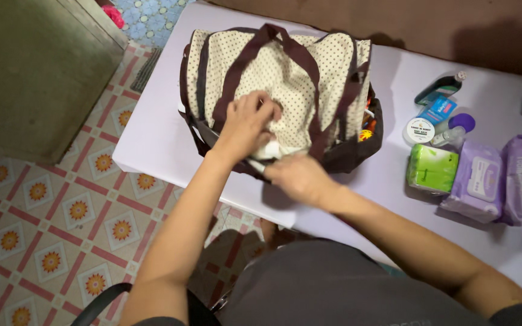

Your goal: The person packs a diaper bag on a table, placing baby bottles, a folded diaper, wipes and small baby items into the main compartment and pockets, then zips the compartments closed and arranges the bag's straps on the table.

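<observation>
Standing on a pale lilac table [158, 139] above a tiled floor [80, 211], the dotted cream bag [285, 72] with brown straps fills the middle. Purple wipe packs [484, 181], a green pack [432, 169] and small bottles [448, 130] lie well apart at its right. The left hand [246, 124] presses curled fingers on the bag's front, and the right hand [297, 178] pinches a white cloth [268, 150] at the front pocket.

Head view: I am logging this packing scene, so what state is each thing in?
Cream polka-dot fabric bag with brown straps: upright on the table, side pocket open.
White folded cloth: partly inside the bag's front pocket.
Left hand: on the bag front.
Right hand: holding the cloth.
Purple wipes pack: lying flat, closed.
Green packet: closed.
</observation>
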